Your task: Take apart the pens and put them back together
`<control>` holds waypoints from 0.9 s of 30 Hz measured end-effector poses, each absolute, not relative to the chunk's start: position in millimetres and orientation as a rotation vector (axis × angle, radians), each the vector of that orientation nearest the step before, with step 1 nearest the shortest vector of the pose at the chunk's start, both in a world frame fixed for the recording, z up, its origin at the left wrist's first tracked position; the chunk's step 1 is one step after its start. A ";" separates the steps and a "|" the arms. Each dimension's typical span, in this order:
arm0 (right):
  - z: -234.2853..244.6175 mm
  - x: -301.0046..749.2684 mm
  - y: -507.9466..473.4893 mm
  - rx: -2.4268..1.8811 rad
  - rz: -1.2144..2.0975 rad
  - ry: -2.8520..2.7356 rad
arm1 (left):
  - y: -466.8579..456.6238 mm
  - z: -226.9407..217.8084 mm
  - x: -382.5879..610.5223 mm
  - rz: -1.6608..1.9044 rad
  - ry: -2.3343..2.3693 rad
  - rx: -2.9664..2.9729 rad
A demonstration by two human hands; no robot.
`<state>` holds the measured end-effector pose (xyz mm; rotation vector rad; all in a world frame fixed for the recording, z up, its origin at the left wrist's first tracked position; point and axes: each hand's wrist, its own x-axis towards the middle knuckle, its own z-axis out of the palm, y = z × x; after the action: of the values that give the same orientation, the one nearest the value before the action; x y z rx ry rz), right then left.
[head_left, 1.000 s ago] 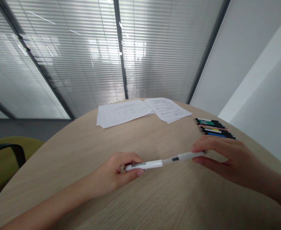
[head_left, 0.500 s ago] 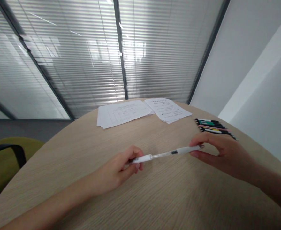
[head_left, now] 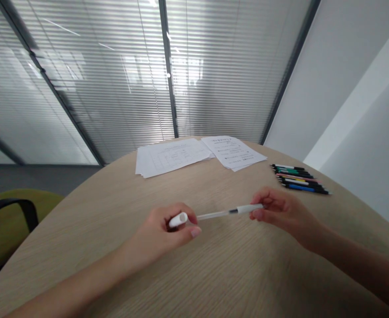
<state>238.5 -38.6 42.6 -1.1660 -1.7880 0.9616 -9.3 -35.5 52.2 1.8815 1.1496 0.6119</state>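
My left hand is closed round a white pen barrel, whose open end points toward the camera. My right hand pinches the white front section of the pen, with a thin clear refill sticking out of it toward the barrel. The two pen parts are apart, with the refill tip close to the barrel's mouth. Both hands hover just over the round wooden table.
Two stacks of printed paper lie at the table's far edge. A row of several coloured pens lies to the right, beyond my right hand. A green chair with a black armrest stands at the left. Glass walls with blinds are behind.
The pen was whole a second ago. My hands have pulled it apart: the barrel stayed in my left hand and the refill slid out with the front section in my right.
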 end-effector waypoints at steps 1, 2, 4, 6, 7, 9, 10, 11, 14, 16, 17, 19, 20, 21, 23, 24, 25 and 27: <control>40.3 236.0 -40.1 -1.146 0.966 -1.802 | -37.1 52.6 -8.3 0.580 1.158 1.868; 38.6 234.0 -42.0 -1.124 0.954 -1.822 | -38.5 52.7 -7.3 0.556 1.169 1.857; 37.8 232.1 -46.6 -1.092 0.891 -1.867 | -39.9 52.4 -5.7 0.526 1.186 1.853; 39.4 232.5 -51.2 -1.084 0.811 -1.907 | -39.8 52.3 -5.0 0.523 1.169 1.863; 40.6 233.2 -53.3 -1.082 0.780 -1.925 | -39.4 52.5 -4.9 0.528 1.155 1.868; 42.5 234.5 -56.3 -1.065 0.739 -1.955 | -38.2 52.9 -5.4 0.549 1.127 1.871; 43.0 235.0 -57.3 -1.049 0.722 -1.969 | -37.5 53.1 -5.8 0.555 1.113 1.868; 43.1 235.4 -57.8 -1.031 0.703 -1.982 | -36.9 53.3 -6.2 0.559 1.100 1.865; 42.5 236.8 -57.7 -0.985 0.651 -1.994 | -35.3 54.0 -7.6 0.527 1.069 1.871; 42.5 238.6 -57.0 -0.973 0.629 -1.989 | -34.6 55.0 -8.8 0.483 1.058 1.873; 42.9 239.8 -56.6 -0.970 0.619 -1.985 | -34.3 55.7 -9.6 0.469 1.057 1.870; 44.1 242.0 -56.2 -0.966 0.608 -1.985 | -33.5 56.7 -11.4 0.460 1.057 1.861; 44.8 242.7 -56.2 -0.962 0.605 -1.991 | -33.1 56.7 -12.4 0.458 1.056 1.858; 45.5 243.0 -56.3 -0.954 0.603 -2.000 | -32.6 56.5 -13.3 0.455 1.049 1.862; 46.9 242.4 -57.2 -0.939 0.603 -2.024 | -31.6 55.1 -14.8 0.443 1.021 1.886; 47.5 241.7 -57.7 -0.936 0.601 -2.031 | -31.1 54.3 -15.2 0.441 1.008 1.899; 48.0 240.8 -58.3 -0.938 0.596 -2.035 | -30.8 53.5 -15.4 0.445 0.998 1.910; 48.6 239.1 -59.0 -0.957 0.589 -2.031 | -30.2 52.6 -15.2 0.463 0.994 1.918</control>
<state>239.1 -59.0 48.6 -0.9574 -2.0314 0.5887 -15.2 -30.2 52.6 1.9178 0.9936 0.4630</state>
